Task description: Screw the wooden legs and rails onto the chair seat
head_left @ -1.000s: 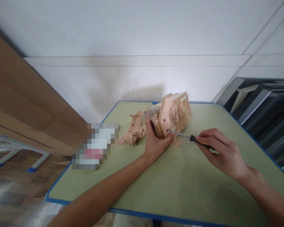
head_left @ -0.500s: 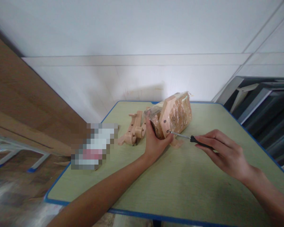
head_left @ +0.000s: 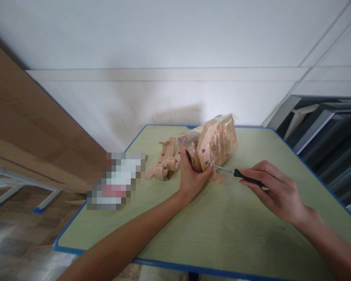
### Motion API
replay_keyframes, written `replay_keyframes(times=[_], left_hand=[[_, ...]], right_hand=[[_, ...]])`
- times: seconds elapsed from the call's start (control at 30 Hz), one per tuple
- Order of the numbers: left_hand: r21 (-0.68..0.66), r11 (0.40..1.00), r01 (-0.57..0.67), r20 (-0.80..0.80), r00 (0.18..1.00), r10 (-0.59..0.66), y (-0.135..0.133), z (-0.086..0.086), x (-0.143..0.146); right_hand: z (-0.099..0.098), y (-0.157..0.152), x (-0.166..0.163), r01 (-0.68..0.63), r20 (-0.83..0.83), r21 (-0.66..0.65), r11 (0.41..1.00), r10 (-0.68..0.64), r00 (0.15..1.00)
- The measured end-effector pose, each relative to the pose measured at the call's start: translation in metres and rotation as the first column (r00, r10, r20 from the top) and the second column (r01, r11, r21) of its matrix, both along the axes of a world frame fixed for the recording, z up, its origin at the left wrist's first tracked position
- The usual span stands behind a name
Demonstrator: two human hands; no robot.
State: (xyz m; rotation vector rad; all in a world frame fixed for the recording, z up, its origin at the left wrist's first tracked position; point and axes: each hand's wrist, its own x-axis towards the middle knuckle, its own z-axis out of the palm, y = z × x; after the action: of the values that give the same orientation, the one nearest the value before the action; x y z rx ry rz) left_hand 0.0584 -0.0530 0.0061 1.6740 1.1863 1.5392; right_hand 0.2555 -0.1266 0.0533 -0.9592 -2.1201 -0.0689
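A wooden block assembly (head_left: 215, 141) wrapped in clear film lies on the green table (head_left: 210, 218) near its far edge. My left hand (head_left: 191, 177) is wrapped around its near end and steadies it. My right hand (head_left: 273, 189) is closed on the black handle of a small screwdriver (head_left: 236, 173). The metal tip of the screwdriver sits in a hole on the block's pale wooden end face. A small wooden scrap lies just under the shaft.
A second wooden part (head_left: 165, 160) with pegs lies left of the block. A blurred-out object (head_left: 115, 181) sits at the table's left edge. A brown board (head_left: 32, 128) leans at the left, and dark metal frames (head_left: 327, 132) stand at the right.
Hardly anything has moved. Both hands keep their grip, and the screwdriver tip stays at the block's end face; the view shifted slightly.
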Motion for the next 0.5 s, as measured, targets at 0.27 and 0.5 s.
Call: replay_keyframes(times=[0.27, 0.5], left_hand=[[-0.013, 1.0, 0.018, 0.028, 0.999, -0.018, -0.001, 0.005, 0.002], [-0.001, 1.0, 0.007, 0.009, 1.0, -0.007, -0.001, 0.005, 0.001]], right_hand=[[0.003, -0.002, -0.005, 0.076, -0.023, -0.035, 0.997, -0.077, 0.997], [0.011, -0.001, -0.012, 0.168, -0.132, -0.289, 0.942, -0.213, 0.968]])
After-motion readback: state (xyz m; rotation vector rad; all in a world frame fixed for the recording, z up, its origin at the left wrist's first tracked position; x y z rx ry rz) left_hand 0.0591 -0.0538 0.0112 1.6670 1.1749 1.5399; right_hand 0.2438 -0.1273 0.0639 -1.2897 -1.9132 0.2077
